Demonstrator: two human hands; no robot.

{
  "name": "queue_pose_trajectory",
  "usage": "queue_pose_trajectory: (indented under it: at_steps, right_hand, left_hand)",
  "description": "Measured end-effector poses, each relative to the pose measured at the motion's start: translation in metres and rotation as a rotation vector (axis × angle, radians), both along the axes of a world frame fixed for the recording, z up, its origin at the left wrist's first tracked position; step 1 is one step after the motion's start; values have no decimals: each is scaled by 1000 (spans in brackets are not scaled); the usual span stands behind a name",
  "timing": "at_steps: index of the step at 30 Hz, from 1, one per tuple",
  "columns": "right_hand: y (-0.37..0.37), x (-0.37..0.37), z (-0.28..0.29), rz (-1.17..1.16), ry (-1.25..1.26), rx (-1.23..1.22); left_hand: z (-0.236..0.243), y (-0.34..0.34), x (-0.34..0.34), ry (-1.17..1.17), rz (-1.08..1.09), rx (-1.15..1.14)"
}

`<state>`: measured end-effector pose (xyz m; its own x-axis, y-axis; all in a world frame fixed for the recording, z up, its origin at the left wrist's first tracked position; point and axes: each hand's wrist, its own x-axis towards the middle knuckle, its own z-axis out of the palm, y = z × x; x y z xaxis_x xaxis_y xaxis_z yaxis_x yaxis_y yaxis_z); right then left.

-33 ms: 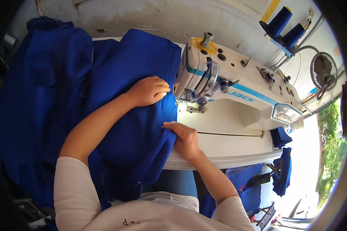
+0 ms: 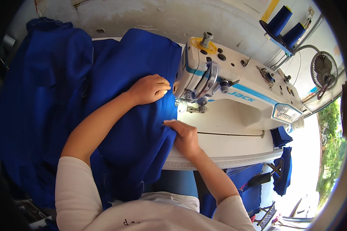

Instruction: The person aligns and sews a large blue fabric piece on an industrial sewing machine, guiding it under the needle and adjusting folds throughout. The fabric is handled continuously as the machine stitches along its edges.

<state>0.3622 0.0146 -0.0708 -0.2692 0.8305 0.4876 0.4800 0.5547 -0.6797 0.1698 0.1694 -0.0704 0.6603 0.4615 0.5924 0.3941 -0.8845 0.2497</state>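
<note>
A large piece of blue fabric [image 2: 123,73] lies over the left of the sewing table and hangs down its front edge toward my lap. Its right edge runs along the needle end of a white and light-blue sewing machine [image 2: 235,88]. My left hand [image 2: 150,89] is closed on the cloth just left of the machine head, fingers bent and thumb tucked in. Nearer to me, my right hand [image 2: 186,136] pinches the fabric's edge between thumb and fingers. The presser foot [image 2: 183,106] is lit by a small lamp, and the machine head partly hides the needle.
More blue cloth [image 2: 42,96] is heaped at the far left. Two blue thread cones [image 2: 279,21] stand on a holder behind the machine, near a small fan [image 2: 324,69]. Folded blue pieces [image 2: 282,171] hang beyond the table's right end. A wall borders the back.
My left hand and forearm have shifted very slightly away from me, and the fabric with them. My right hand has risen a touch, keeping its pinch.
</note>
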Motion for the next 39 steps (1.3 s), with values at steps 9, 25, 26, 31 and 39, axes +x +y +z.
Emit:
queue_pose_trajectory:
  at_steps: [9,25,26,31,39]
  right_hand:
    - [-25,-2,17,276,-242,120]
    - [-69,-68,50,360,619,-1039]
    - [-68,-66,59,361,749,-1089]
    - [-70,-53,63,304,786,-1049]
    - [-78,-44,93,248,225,-46]
  left_hand:
    - [-5,12,-24,-177,324,230]
    - [75,-347,-85,-139,467,-412]
    - [72,-361,-76,-19,552,-379]
    - [61,-363,-84,-91,657,8]
    - [136,-394,-137,-776,384,-54]
